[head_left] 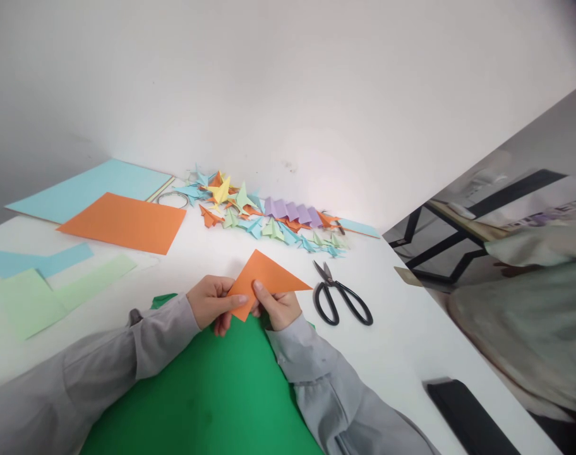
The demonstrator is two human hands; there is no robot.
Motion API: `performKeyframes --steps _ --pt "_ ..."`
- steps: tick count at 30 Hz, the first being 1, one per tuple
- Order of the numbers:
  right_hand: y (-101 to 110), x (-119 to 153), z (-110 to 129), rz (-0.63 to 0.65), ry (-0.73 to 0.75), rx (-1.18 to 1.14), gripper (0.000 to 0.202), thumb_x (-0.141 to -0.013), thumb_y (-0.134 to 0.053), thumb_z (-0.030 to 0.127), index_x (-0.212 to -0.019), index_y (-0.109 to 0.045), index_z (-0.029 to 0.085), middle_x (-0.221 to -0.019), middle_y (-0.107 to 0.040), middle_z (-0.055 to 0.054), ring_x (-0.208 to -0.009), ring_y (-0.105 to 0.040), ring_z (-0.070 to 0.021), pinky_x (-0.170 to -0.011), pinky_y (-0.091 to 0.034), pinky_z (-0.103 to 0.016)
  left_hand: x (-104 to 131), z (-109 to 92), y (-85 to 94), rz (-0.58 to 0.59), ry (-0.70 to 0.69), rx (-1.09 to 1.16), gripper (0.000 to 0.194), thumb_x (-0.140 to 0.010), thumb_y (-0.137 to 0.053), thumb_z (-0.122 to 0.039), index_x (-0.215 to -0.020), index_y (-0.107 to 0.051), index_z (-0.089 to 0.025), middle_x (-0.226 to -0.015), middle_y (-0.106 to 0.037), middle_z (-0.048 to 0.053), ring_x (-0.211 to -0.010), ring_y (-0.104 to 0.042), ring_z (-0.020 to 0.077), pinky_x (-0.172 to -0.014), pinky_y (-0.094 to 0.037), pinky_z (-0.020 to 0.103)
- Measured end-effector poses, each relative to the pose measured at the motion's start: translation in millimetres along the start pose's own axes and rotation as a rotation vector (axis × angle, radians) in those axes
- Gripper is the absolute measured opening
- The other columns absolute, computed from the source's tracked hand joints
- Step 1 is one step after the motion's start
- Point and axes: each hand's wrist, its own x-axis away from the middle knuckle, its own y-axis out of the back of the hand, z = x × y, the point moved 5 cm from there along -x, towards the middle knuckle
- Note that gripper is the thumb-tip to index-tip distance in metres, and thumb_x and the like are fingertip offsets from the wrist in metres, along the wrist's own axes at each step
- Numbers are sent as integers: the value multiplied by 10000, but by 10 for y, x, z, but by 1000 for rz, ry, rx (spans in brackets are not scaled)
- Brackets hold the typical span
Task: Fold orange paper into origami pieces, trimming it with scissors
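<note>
Between my two hands is a folded piece of orange paper (264, 273), kite-like in outline, with one long point aimed right. My left hand (216, 302) pinches its left corner, thumb on top and fingers curled beneath. On the lower edge, my right hand (279, 306) presses with its thumb, the other fingers tucked behind the paper. The paper is held up over the front of the white table (392, 354), above a green apron or cloth (212, 385). Black-handled scissors (336, 294) lie partly open to the right of my right hand.
Many folded paper birds (243, 201) in several colours lie along the wall, beside purple pleated paper (292, 210). At left are orange (127, 222), blue (89, 186) and green sheets (35, 306). A black flat object (468, 414) lies front right. A person's clothing (520, 322) shows beyond the table.
</note>
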Motion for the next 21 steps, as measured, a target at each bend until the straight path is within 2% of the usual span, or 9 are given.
performKeyframes --steps 6,10,13,17,21 --pt "62 -33 -30 -84 -81 -64 465 -645 -644 545 -403 -582 153 -361 -525 0 -317 -431 -62 -350 -344 -197 10 -19 -8 23 -28 18 330 -694 -606 -468 -675 -564 -141 -273 -396 -73 -249 -429 94 -274 -318 162" --pt "119 -51 -110 -157 -209 -143 467 -601 -672 555 -408 -586 139 -380 -560 -22 -324 -462 -67 -336 -352 -181 5 -29 16 10 -14 71 313 -667 -633 -432 -596 -520 -149 -300 -474 -36 -233 -412 89 -270 -316 171" --pt "129 -70 -110 -160 -222 -177 469 -614 -672 541 -405 -575 133 -370 -552 -22 -318 -459 -68 -328 -352 -178 -23 -33 47 10 -6 153 302 -598 -669 -385 -518 -511 -141 -304 -488 -11 -232 -430 108 -255 -313 187" --pt "133 -96 -107 -184 -240 -305 484 -593 -684 551 -388 -542 137 -363 -531 -5 -307 -446 -65 -310 -316 -175 -59 -14 131 -71 27 315 212 -524 -657 -283 -474 -521 -127 -299 -482 1 -220 -429 129 -227 -298 205" --pt "123 -118 -94 -163 -210 -373 500 -581 -681 573 -384 -522 143 -363 -522 2 -294 -424 -68 -309 -282 -189 -58 -20 181 -160 43 384 134 -496 -624 -208 -475 -526 -118 -290 -469 -3 -212 -418 128 -213 -305 210"
